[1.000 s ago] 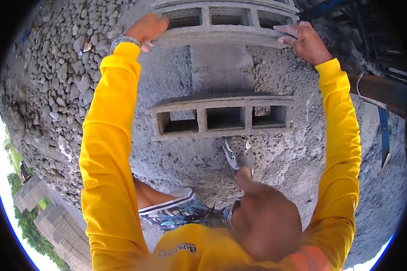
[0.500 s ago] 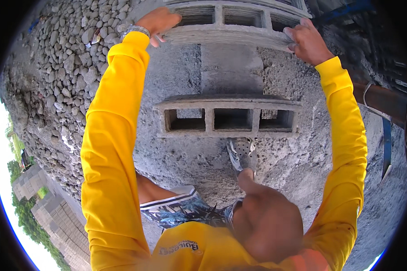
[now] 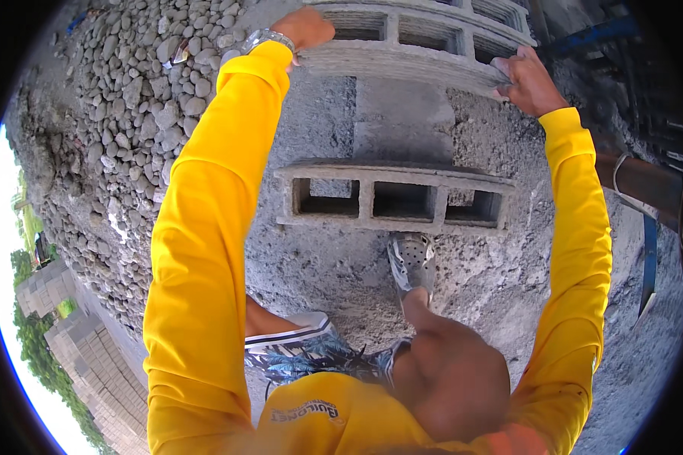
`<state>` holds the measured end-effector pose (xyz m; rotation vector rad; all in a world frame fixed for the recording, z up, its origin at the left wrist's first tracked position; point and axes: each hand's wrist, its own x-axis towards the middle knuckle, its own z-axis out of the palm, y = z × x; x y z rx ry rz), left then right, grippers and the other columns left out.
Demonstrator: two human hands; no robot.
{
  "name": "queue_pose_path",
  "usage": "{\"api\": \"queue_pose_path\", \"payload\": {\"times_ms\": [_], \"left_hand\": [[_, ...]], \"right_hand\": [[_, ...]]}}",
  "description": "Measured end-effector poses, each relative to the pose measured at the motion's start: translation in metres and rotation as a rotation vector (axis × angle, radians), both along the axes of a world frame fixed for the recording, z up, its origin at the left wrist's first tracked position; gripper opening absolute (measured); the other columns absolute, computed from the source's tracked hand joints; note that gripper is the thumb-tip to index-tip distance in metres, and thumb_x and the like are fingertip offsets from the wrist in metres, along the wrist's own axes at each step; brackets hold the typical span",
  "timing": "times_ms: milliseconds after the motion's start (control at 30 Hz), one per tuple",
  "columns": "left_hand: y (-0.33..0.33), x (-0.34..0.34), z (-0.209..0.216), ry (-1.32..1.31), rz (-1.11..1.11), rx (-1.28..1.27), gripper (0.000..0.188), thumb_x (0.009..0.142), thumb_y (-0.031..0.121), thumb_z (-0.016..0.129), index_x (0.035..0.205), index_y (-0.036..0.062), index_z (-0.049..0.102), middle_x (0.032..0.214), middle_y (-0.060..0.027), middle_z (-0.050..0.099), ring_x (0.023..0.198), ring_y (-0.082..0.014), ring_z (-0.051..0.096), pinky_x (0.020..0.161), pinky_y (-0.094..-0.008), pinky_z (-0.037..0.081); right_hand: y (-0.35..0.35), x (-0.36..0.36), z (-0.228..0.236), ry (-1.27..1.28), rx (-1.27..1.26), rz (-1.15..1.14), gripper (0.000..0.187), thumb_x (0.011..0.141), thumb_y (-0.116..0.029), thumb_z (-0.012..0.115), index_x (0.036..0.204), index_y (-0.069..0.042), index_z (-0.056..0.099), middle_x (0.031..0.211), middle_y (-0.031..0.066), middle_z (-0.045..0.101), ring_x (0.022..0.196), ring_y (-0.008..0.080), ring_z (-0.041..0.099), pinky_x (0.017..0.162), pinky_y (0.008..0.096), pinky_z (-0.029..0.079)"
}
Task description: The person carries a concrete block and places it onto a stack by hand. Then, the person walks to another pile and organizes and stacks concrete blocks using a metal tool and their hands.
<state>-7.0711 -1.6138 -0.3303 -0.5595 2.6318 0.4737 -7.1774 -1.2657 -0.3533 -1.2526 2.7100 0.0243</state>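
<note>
Both my arms reach forward to a grey hollow concrete block (image 3: 410, 64) at the top of the view. My left hand (image 3: 305, 29), with a metal watch (image 3: 269, 39) at the wrist, is closed on the block's left end. At its right end my right hand (image 3: 533, 82) grips with bent fingers, the thumb side against the block's face. Another hollow block (image 3: 401, 225) stands nearer to me, its three openings facing up, just ahead of my shoe (image 3: 412, 258). More block cells (image 3: 499, 10) show right behind the held one.
Rounded stones (image 3: 129, 114) are heaped on the left. A rusty metal beam (image 3: 645, 182) and blue metal bars (image 3: 596, 34) stand at the right. Stacked blocks (image 3: 99, 356) rise in the lower left distance. Rough grey ground (image 3: 319, 265) lies around my feet.
The whole scene has shifted a little to the right in view. More of the cells behind the held block now show. Both hands keep their grip on its ends.
</note>
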Motion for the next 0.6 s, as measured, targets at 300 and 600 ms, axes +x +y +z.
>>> {"api": "queue_pose_path", "payload": {"times_ms": [300,600], "left_hand": [[-0.009,0.002,-0.024,0.171,0.106,0.068,0.041,0.084,0.026,0.055,0.11,-0.0045,0.066,0.112,-0.0253,0.066,0.085,-0.0409,0.068,0.081,-0.043,0.053],[0.001,0.004,-0.017,0.223,0.22,0.089,0.046,0.085,0.03,0.056,0.11,-0.0074,0.065,0.113,-0.0264,0.065,0.098,-0.0399,0.065,0.082,-0.0428,0.053]], "right_hand": [[0.008,-0.004,-0.007,0.055,-0.123,0.102,0.052,0.078,-0.016,0.078,0.126,-0.003,0.062,0.104,0.0199,0.066,0.111,0.0355,0.051,0.099,0.041,0.043],[0.005,-0.001,-0.001,-0.004,-0.083,-0.033,0.051,0.078,-0.013,0.078,0.125,-0.003,0.062,0.107,0.0192,0.053,0.11,0.0366,0.053,0.097,0.0378,0.045]]}}
